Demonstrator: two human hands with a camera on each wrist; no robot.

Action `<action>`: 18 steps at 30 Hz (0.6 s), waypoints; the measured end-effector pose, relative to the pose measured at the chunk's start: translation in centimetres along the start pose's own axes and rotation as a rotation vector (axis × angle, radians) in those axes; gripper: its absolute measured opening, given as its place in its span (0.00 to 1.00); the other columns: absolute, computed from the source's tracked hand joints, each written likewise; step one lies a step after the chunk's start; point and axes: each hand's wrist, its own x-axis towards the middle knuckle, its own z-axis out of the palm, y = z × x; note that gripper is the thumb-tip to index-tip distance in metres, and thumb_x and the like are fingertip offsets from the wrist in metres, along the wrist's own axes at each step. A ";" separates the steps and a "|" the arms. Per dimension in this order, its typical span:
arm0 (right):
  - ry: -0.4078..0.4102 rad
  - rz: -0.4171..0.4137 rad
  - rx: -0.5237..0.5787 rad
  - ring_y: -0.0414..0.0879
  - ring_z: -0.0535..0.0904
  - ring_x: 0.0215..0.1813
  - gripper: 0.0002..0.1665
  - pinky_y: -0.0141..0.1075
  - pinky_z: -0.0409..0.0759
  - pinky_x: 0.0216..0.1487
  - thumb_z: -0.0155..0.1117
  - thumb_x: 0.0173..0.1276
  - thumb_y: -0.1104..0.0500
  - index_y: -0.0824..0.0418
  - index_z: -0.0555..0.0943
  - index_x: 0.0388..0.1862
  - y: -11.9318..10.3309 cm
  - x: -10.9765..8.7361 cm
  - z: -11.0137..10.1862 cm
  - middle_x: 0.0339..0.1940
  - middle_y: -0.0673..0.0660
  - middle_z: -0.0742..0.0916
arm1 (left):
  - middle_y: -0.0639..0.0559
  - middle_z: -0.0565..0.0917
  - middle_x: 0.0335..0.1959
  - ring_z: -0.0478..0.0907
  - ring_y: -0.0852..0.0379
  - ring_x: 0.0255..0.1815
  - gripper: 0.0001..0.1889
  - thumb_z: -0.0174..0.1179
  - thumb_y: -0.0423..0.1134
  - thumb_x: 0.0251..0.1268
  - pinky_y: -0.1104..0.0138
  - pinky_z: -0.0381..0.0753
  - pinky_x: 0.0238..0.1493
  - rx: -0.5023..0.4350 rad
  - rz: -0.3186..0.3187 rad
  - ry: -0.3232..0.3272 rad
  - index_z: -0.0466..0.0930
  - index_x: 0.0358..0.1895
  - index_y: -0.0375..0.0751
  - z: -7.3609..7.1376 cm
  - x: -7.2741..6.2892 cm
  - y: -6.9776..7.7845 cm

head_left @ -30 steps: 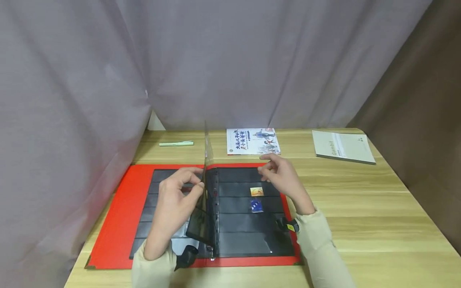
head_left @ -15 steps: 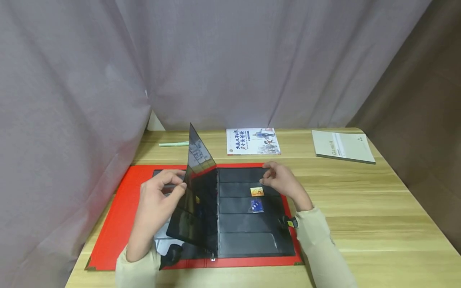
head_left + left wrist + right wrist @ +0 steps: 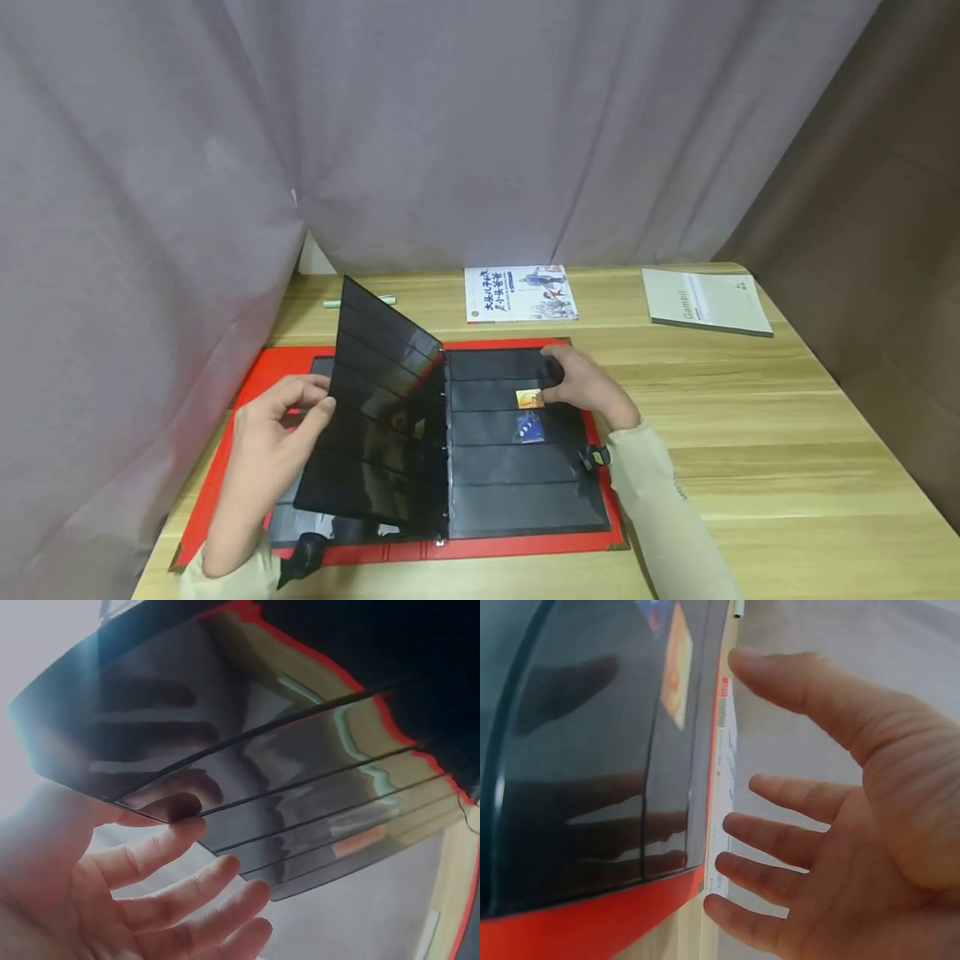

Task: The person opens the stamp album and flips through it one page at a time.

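Note:
A red stamp album [image 3: 300, 358] lies open on the table. My left hand [image 3: 266, 454] pinches the outer edge of a glossy black album page [image 3: 382, 400] between thumb and fingers; this page stands tilted to the left over the left side. In the left wrist view the same page [image 3: 247, 757] mirrors the fingers. On the right-hand black page [image 3: 517, 504] sit an orange-yellow stamp [image 3: 528, 400] and a blue stamp [image 3: 529, 427]. My right hand [image 3: 588, 383] hovers at that page's upper right, thumb close to the yellow stamp, with nothing in its fingers.
A white illustrated booklet [image 3: 517, 293] lies behind the album. Farther right is a grey-green book [image 3: 708, 302]. A light green pen [image 3: 386, 300] lies at the back left, partly hidden by the raised page. Grey curtains [image 3: 450, 133] hang behind the table.
My left hand has swung the page from upright over to the left. My right hand has come lower, nearer the yellow stamp, and its fingers have spread. The head view has shifted slightly.

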 end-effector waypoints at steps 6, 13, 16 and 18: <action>-0.021 -0.044 -0.027 0.63 0.67 0.71 0.54 0.57 0.65 0.71 0.82 0.54 0.60 0.72 0.64 0.74 0.5 0.1 0.3 0.73 0.70 0.71 | 0.48 0.88 0.41 0.82 0.71 0.34 0.06 0.65 0.25 0.62 0.81 0.78 0.37 0.020 -0.023 0.014 0.85 0.29 0.40 -0.8 -0.6 -1.0; -0.057 -0.023 -0.024 0.64 0.62 0.74 0.59 0.58 0.62 0.73 0.84 0.51 0.58 0.72 0.61 0.76 0.9 0.1 0.7 0.76 0.71 0.66 | 0.43 0.88 0.40 0.78 0.80 0.34 0.03 0.67 0.26 0.61 0.82 0.76 0.34 0.066 -0.066 0.052 0.85 0.31 0.36 -1.9 -1.7 -3.2; -0.069 -0.015 -0.028 0.65 0.61 0.75 0.61 0.58 0.61 0.73 0.85 0.49 0.59 0.72 0.60 0.77 1.0 0.2 0.7 0.77 0.71 0.65 | 0.41 0.88 0.41 0.78 0.80 0.34 0.02 0.67 0.27 0.61 0.83 0.76 0.34 0.084 -0.099 0.052 0.85 0.31 0.35 -2.2 -2.2 -4.1; -0.072 -0.014 -0.036 0.65 0.60 0.75 0.62 0.58 0.61 0.73 0.86 0.48 0.60 0.72 0.59 0.77 1.0 0.2 0.6 0.77 0.71 0.64 | 0.40 0.88 0.41 0.77 0.80 0.34 0.02 0.68 0.28 0.62 0.83 0.75 0.34 0.091 -0.122 0.049 0.86 0.32 0.35 -2.4 -2.3 -4.7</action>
